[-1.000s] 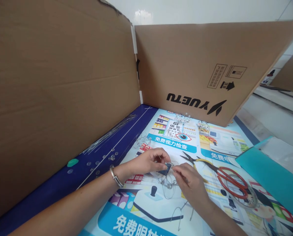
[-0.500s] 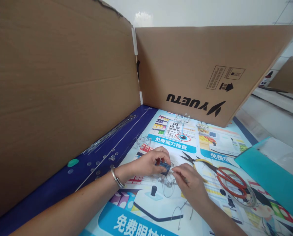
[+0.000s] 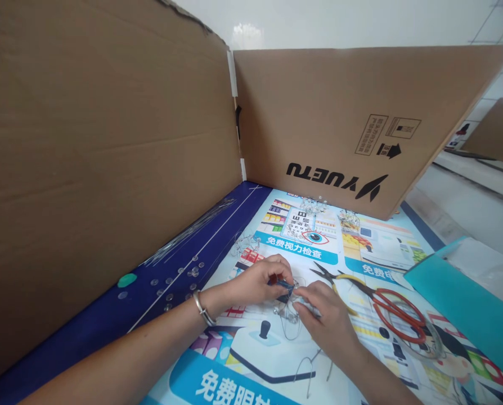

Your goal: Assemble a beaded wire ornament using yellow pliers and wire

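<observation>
My left hand (image 3: 268, 278), with a silver bangle at its wrist, is closed in a pinch on a thin wire piece (image 3: 291, 315) with loops and small clear beads. Close against it, the fingertips of my right hand (image 3: 325, 309) are pinched on the same wire; the exact grip point is hidden. A dark blue patch shows between the hands, and I cannot tell whether it is print or an object. Wire loops hang below the fingers over the printed mat (image 3: 251, 354). Just past my right hand lie yellow-handled pliers (image 3: 325, 274) and red-handled cutters (image 3: 399, 315).
Cardboard panels (image 3: 319, 112) wall the left and back. Clear discs (image 3: 192, 271), a green disc (image 3: 127, 280) and straight wires (image 3: 192, 228) lie on the blue strip. Beaded wire bundles (image 3: 314, 206) sit by the back panel. A bent wire (image 3: 306, 368) lies in front; a teal box (image 3: 466, 304) stands right.
The right fingers have turned slightly, and the thumb now sits lower and further apart from the forefinger's tip. The left hand stays nearly in place. The dark blue patch looks smaller.
</observation>
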Tool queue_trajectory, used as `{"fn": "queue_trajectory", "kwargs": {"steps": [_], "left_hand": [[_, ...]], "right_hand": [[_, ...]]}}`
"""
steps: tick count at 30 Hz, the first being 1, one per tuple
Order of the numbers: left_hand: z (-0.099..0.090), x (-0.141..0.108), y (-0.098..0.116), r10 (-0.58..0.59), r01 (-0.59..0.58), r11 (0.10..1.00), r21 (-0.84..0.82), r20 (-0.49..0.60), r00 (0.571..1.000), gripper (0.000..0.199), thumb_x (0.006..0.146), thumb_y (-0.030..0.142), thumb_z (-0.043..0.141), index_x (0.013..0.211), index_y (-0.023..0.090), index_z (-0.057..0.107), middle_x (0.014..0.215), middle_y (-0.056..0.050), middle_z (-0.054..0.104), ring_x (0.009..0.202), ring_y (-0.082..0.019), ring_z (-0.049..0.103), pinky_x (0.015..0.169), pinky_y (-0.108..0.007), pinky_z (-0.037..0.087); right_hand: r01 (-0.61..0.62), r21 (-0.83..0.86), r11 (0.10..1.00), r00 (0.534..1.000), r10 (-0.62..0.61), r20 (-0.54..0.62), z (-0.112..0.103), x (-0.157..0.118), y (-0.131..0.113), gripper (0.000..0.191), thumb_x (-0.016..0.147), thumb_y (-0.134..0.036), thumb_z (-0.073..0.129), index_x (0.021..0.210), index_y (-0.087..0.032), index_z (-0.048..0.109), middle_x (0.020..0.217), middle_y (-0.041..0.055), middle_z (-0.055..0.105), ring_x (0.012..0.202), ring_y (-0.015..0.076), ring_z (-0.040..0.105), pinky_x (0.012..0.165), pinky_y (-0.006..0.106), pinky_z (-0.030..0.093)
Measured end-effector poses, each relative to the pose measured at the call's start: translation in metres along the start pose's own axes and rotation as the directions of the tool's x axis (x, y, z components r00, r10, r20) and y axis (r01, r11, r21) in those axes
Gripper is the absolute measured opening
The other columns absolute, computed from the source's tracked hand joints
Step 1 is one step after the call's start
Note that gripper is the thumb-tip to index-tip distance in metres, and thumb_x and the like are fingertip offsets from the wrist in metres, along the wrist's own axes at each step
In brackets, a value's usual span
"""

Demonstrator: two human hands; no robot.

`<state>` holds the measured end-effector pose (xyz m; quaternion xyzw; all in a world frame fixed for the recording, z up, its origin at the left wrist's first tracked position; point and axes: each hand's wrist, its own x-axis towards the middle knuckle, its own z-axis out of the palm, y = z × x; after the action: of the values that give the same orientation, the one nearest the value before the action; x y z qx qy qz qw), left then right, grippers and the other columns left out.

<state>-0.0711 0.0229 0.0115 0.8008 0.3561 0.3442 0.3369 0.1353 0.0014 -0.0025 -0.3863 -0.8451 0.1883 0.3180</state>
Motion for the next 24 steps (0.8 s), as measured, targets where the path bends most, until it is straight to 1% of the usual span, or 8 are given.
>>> {"fn": "queue_trajectory", "kwargs": {"steps": [2, 5, 8, 12, 15, 19, 22, 24], "left_hand": [[0.002, 0.0, 0.003, 0.009, -0.009, 1.0, 0.002, -0.013, 1.0, 0.014, 0.073, 0.009, 0.062, 0.085, 0.016, 0.061, 0.09, -0.004, 0.056, 0.088, -0.015, 0.053, 0.08, -0.026, 0.043], [0.004, -0.002, 0.008, 0.012, -0.012, 1.0, 0.002, -0.025, 1.0, 0.013, 0.073, 0.012, 0.063, 0.085, 0.016, 0.062, 0.09, -0.004, 0.057, 0.087, -0.015, 0.054, 0.078, -0.026, 0.043], [0.006, -0.003, 0.012, 0.025, -0.026, 1.0, -0.017, -0.043, 0.999, 0.009, 0.074, 0.015, 0.064, 0.083, 0.015, 0.062, 0.087, -0.004, 0.059, 0.086, -0.014, 0.054, 0.078, -0.025, 0.043], [0.008, -0.004, 0.012, 0.0, -0.002, 1.0, -0.018, -0.073, 0.997, 0.005, 0.075, 0.015, 0.063, 0.08, 0.015, 0.062, 0.085, -0.004, 0.059, 0.084, -0.015, 0.055, 0.076, -0.025, 0.044], [0.009, -0.005, 0.012, 0.016, -0.017, 1.0, -0.009, -0.075, 0.997, 0.007, 0.074, 0.012, 0.062, 0.081, 0.015, 0.061, 0.085, -0.004, 0.06, 0.083, -0.015, 0.056, 0.075, -0.025, 0.045], [0.007, -0.005, 0.016, 0.07, -0.065, 0.995, 0.078, -0.075, 0.995, 0.009, 0.074, 0.011, 0.06, 0.082, 0.015, 0.062, 0.087, -0.005, 0.06, 0.086, -0.016, 0.055, 0.08, -0.027, 0.043], [0.003, -0.005, 0.022, 0.1, -0.092, 0.984, 0.15, -0.041, 0.994, 0.009, 0.076, 0.012, 0.059, 0.083, 0.016, 0.062, 0.088, -0.006, 0.061, 0.087, -0.017, 0.055, 0.083, -0.029, 0.042], [0.0, -0.006, 0.026, 0.111, -0.106, 0.975, 0.196, -0.018, 0.994, 0.009, 0.077, 0.013, 0.058, 0.084, 0.016, 0.062, 0.088, -0.006, 0.061, 0.088, -0.018, 0.055, 0.083, -0.029, 0.042]], "right_hand": [[0.026, -0.054, 0.998, 0.999, -0.025, 0.034, 0.0, 0.001, -0.001, 0.024, 0.08, -0.021, 0.054, 0.103, -0.024, 0.059, 0.083, 0.004, 0.053, 0.081, 0.0187, 0.052, 0.069, 0.032, 0.043], [0.031, -0.104, 0.994, 0.996, -0.023, 0.082, 0.0, 0.002, -0.002, 0.016, 0.08, -0.021, 0.053, 0.094, -0.023, 0.061, 0.079, 0.0035, 0.051, 0.078, 0.0191, 0.051, 0.066, 0.033, 0.043], [0.053, -0.087, 0.995, 0.997, -0.048, 0.056, 0.002, 0.003, -0.001, 0.011, 0.083, -0.022, 0.049, 0.082, -0.023, 0.06, 0.075, 0.0026, 0.05, 0.074, 0.0179, 0.051, 0.063, 0.031, 0.042], [0.036, -0.038, 0.999, 0.999, -0.035, 0.024, 0.002, 0.002, 0.003, 0.01, 0.085, -0.023, 0.047, 0.082, -0.023, 0.056, 0.077, 0.0023, 0.051, 0.075, 0.0173, 0.052, 0.065, 0.03, 0.044], [0.013, 0.0, 1.0, 1.0, -0.013, 0.013, 0.001, 0.001, 0.004, 0.01, 0.086, -0.025, 0.045, 0.082, -0.024, 0.054, 0.077, 0.0021, 0.052, 0.072, 0.0165, 0.053, 0.064, 0.028, 0.045], [0.027, 0.017, 0.999, 1.0, -0.027, -0.006, 0.0, 0.003, 0.002, 0.011, 0.086, -0.026, 0.045, 0.082, -0.024, 0.054, 0.076, 0.0019, 0.053, 0.069, 0.0156, 0.054, 0.062, 0.027, 0.046], [0.022, 0.019, 1.0, 1.0, -0.023, 0.014, -0.001, 0.003, 0.001, 0.01, 0.086, -0.026, 0.046, 0.084, -0.024, 0.055, 0.078, 0.0024, 0.054, 0.072, 0.0159, 0.055, 0.064, 0.027, 0.046], [0.023, 0.031, 0.999, 1.0, -0.023, -0.002, 0.0, 0.002, 0.001, 0.011, 0.087, -0.028, 0.045, 0.084, -0.023, 0.055, 0.078, 0.0025, 0.054, 0.07, 0.0158, 0.055, 0.063, 0.027, 0.046]]}}
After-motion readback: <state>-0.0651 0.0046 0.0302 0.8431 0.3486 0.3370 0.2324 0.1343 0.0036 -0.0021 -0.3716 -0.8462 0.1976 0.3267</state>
